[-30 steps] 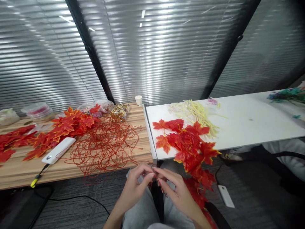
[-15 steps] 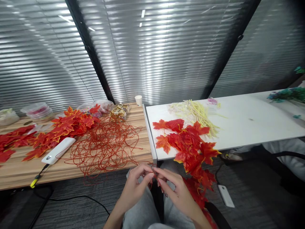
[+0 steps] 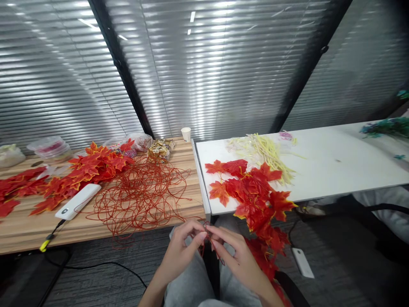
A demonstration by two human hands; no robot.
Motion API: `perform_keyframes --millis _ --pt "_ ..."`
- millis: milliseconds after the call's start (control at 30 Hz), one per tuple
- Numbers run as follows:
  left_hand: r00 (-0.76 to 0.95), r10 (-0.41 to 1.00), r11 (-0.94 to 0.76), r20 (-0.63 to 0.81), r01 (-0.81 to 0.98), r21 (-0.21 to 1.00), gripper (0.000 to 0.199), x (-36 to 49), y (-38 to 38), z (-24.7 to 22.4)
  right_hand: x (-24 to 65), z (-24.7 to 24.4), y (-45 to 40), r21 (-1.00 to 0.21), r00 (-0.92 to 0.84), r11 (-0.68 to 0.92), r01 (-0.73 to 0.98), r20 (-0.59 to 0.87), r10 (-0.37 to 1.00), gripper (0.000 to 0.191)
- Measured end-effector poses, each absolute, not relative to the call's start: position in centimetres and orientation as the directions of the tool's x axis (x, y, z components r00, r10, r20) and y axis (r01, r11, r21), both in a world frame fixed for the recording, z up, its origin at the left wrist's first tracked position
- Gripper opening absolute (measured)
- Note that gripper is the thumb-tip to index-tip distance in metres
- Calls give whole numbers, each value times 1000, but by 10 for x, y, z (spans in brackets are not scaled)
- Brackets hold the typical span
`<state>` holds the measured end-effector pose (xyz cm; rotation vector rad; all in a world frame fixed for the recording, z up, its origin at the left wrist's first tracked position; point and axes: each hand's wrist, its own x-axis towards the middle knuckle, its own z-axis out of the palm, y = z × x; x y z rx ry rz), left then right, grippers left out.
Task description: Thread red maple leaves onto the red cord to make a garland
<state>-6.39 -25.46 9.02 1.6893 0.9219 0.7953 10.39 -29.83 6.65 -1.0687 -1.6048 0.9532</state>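
Observation:
Over my lap, at the front edge of the tables, my left hand [image 3: 183,247] and my right hand [image 3: 231,249] meet fingertip to fingertip. Both pinch a thin red cord [image 3: 220,258], and a small loop of it hangs below the right fingers. The exact crossing of the cord is hidden by my fingertips. To the left lies a loose tangle of red cord [image 3: 140,196] on the wooden table. A garland of red maple leaves [image 3: 255,192] drapes off the white table, beside my right hand, down towards the floor.
More red leaves [image 3: 92,168] and a white power bank [image 3: 78,201] with a cable lie on the wooden table [image 3: 28,238]. Behind are a paper cup [image 3: 185,134], gold packets [image 3: 160,150] and plastic tubs [image 3: 53,149]. Yellow strips [image 3: 270,153] lie on the white table [image 3: 332,170].
Both hands stay together on the cord, almost still. The small cord loop by the right fingers shows slightly more; the camera view has shifted a little.

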Motion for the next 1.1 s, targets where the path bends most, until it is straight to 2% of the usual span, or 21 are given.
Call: perform_keyframes --millis 1100 --pt "494 869 -136 32 176 975 19 -64 -250 87 102 65 -292 -941 -196 255 223 212 957 33"
